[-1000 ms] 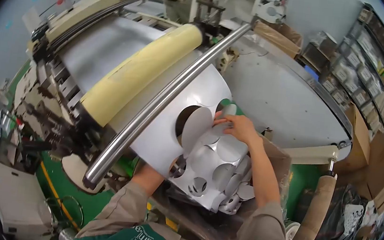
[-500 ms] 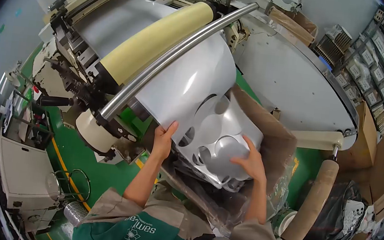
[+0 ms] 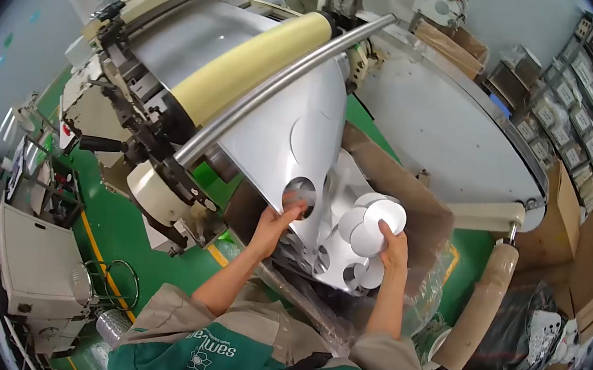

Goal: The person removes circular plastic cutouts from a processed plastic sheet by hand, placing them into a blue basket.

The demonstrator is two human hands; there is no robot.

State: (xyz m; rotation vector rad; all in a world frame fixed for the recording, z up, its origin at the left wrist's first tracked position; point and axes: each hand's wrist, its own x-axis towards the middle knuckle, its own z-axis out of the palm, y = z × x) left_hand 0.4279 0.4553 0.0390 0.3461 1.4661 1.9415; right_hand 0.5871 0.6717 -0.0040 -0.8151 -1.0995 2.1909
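The loose white discs (image 3: 381,209) sit fanned in a small overlapping stack above the open box (image 3: 428,216), in the right hand (image 3: 395,252). That hand's thumb presses on the top disc near its edge, with the fingers mostly hidden underneath. The discs look thin, light and smooth, so they would probably slide over one another; a pinch through the whole stack at the rim seems surest.

The shiny sheet (image 3: 261,141) droops toward the box and seems light, bendy and easily creased. The left hand (image 3: 269,233) grips its near edge beside a round hole (image 3: 301,191); the fingertips are partly hidden. The solid margin looks stronger than the narrow strips around holes. More punched sheet lies crumpled in the box. Beyond are a metal bar (image 3: 282,85) and a yellow roller (image 3: 255,67).
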